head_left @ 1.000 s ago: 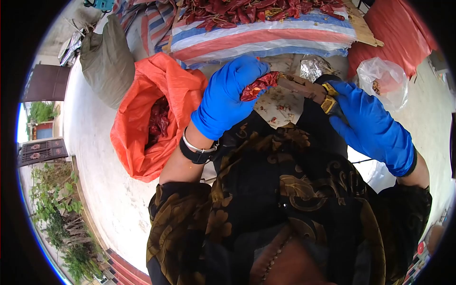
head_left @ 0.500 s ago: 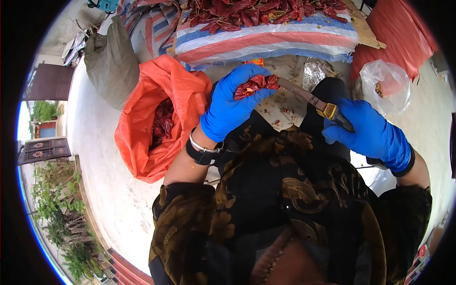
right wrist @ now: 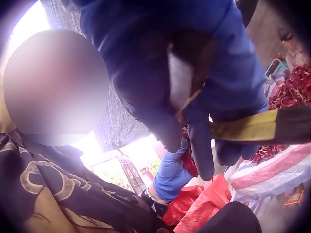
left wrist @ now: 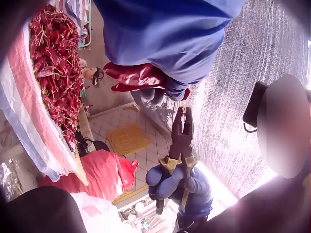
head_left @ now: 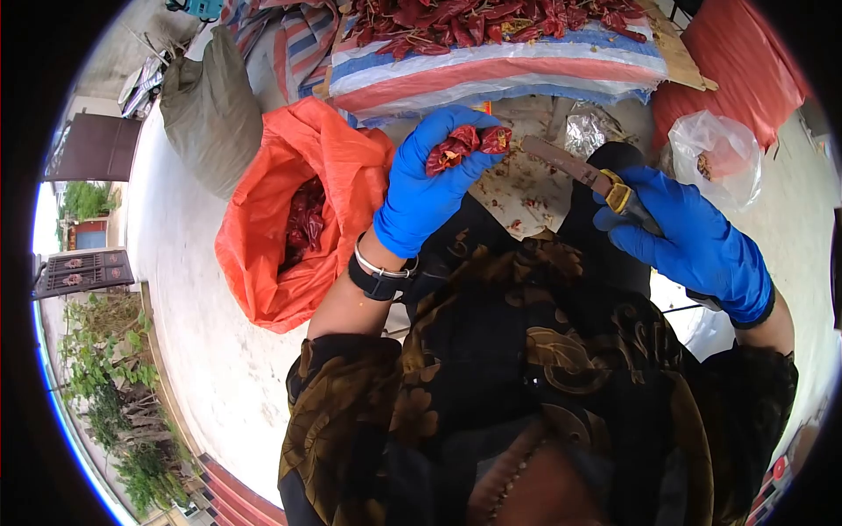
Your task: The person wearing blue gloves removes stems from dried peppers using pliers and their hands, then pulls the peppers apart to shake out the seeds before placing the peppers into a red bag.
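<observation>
My blue-gloved left hand (head_left: 414, 195) holds several dried red chillies (head_left: 454, 151) in a small bunch, their ends pointing right. In the left wrist view the glove covers most of the chillies (left wrist: 138, 76). My right hand (head_left: 688, 241), also gloved in blue, grips pliers (head_left: 570, 164) with yellow and black handles. The pliers' tips point at the bunch, a small gap away from it. Seen from the left wrist, the pliers (left wrist: 182, 143) have their jaws slightly parted, with a small pale bit between them. Below the hands, scraps lie on a pale surface (head_left: 526, 188).
An orange-red sack (head_left: 250, 254) with chillies inside stands open left of my left hand. Ahead, a chilli heap (head_left: 491, 22) lies on a striped sheet (head_left: 500, 74). A grey-green sack (head_left: 210, 114), a clear plastic bag (head_left: 715, 158) and a full red sack (head_left: 728, 70) stand around.
The pliers were at the chillies' ends a second ago; they have since drawn away to the right, leaving a gap. The left hand keeps holding the bunch, turned slightly.
</observation>
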Tool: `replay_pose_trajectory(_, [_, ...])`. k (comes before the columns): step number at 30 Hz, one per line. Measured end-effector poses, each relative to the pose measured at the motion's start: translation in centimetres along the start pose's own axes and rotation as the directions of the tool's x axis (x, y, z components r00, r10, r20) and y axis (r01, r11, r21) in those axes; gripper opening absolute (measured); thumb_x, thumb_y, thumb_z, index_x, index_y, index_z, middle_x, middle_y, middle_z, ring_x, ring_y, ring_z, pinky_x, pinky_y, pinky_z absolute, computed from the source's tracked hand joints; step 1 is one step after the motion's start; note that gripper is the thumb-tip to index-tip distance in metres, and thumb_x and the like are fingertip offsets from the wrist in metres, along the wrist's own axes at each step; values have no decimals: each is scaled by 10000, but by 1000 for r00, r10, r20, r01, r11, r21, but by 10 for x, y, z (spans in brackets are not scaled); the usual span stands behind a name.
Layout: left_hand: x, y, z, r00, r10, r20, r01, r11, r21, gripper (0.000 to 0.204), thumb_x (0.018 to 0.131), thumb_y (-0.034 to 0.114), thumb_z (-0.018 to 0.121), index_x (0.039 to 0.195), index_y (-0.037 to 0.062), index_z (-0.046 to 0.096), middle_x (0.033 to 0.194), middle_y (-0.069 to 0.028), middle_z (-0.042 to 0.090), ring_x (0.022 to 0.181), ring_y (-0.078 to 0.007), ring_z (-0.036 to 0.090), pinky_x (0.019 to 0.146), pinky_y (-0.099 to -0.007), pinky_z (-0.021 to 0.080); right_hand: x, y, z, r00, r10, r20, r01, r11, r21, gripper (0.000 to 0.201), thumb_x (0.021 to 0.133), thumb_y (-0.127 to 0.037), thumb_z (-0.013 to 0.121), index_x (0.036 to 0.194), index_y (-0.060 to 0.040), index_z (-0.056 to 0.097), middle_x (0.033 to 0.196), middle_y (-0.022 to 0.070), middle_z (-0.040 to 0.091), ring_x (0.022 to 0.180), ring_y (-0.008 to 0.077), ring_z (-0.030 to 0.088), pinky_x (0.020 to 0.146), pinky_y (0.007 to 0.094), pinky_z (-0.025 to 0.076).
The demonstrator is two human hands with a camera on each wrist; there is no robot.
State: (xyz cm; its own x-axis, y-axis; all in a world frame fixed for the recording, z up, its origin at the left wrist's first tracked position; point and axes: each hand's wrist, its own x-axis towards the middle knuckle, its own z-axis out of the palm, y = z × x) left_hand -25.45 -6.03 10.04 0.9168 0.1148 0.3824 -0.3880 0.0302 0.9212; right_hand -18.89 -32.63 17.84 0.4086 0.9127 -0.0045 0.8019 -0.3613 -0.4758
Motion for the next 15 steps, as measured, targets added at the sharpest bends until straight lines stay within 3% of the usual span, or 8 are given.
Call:
replay_pose_trajectory(1, [1, 1, -1, 1000, -2, 1, 2, 1000, 0, 295, 757, -39, 616, 1036, 30, 547, 1009, -52, 579, 914, -126, 552, 820, -259, 438, 0, 1, 2, 1000, 1, 1, -1, 1000, 2, 419, 835, -146, 575, 1167, 37, 398, 927, 90, 630, 835, 185, 612, 750, 271, 460])
replay_pose_trajectory(3, [5, 6, -2, 983, 138, 119, -168, 942, 291, 330, 722, -64, 613, 1033, 29, 551, 986, -61, 576, 900, -151, 561, 810, -273, 439, 0, 2, 6, 1000, -21, -20, 19, 997, -69, 454, 836, -152, 574, 1199, 29, 372, 925, 86, 633, 844, 194, 616, 749, 269, 460])
replay_pose_trajectory(7, [7, 10, 1, 970, 182, 160, -231, 894, 384, 369, 684, -79, 616, 1029, 38, 558, 964, -80, 572, 876, -195, 573, 793, -281, 443, 0, 2, 7, 989, -142, -43, 132, 975, -176, 456, 824, -156, 583, 1195, 22, 385, 935, 109, 619, 858, 226, 609, 755, 280, 459])
replay_pose_trajectory(9, [7, 10, -1, 964, 181, 194, -256, 832, 493, 404, 647, -68, 639, 1024, 59, 566, 964, -97, 570, 873, -255, 575, 794, -302, 449, 0, 2, 6, 1000, -12, -2, 11, 988, -151, 443, 800, -166, 603, 1161, 15, 420, 958, 137, 582, 861, 274, 589, 757, 304, 459])
replay_pose_trajectory(13, [8, 8, 0, 943, 219, 249, -329, 713, 619, 440, 606, -47, 644, 1019, 88, 574, 959, -105, 567, 876, -300, 560, 786, -340, 456, -3, 1, 18, 999, 6, -50, -19, 963, -268, 435, 776, -183, 623, 1125, 11, 450, 981, 158, 545, 856, 313, 565, 751, 336, 458])
replay_pose_trajectory(15, [8, 7, -1, 920, 252, 299, -389, 670, 632, 441, 596, -4, 633, 1017, 111, 578, 954, -99, 568, 886, -308, 547, 772, -372, 457, -3, -1, 26, 997, 4, -82, -31, 942, -335, 351, 789, -258, 596, 967, 32, 510, 959, 196, 529, 832, 336, 536, 695, 387, 445])
